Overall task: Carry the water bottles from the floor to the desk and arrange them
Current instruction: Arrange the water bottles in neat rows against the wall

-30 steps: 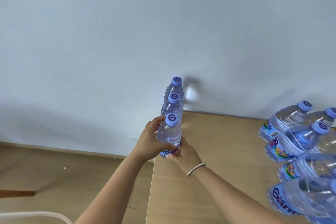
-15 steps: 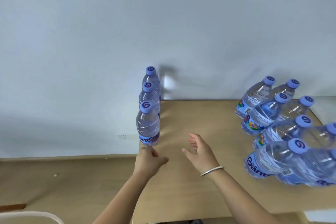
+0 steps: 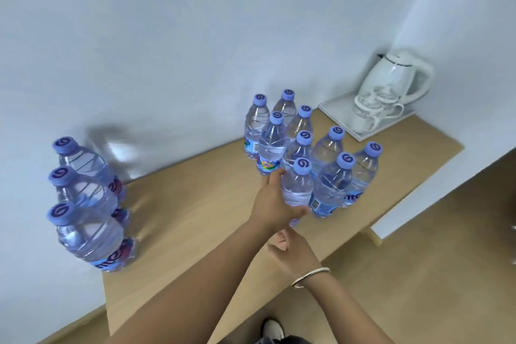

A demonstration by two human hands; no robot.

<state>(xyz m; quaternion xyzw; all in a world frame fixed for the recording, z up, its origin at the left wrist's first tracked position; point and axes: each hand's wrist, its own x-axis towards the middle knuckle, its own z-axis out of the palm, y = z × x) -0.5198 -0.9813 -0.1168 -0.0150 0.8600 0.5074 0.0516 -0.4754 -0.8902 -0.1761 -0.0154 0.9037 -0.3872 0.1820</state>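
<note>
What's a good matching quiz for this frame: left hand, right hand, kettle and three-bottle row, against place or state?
1. left hand
2. right hand
3. kettle
4. three-bottle row

A. on the white tray
B. grips the front bottle of the cluster
C. along the left edge of the desk
D. holds nothing

Pairs: 1-B, 2-D, 3-A, 4-C.

Twelve water bottles with purple caps stand on one desk [image 3: 195,204]: a row of three [image 3: 83,198] at its left end and a cluster of nine [image 3: 307,153] toward the right. One white tray [image 3: 332,105] carries one white kettle [image 3: 391,78] and two white cups [image 3: 371,112]. Two hands [image 3: 275,201] appear, one wrist wearing one bangle [image 3: 310,277].
</note>
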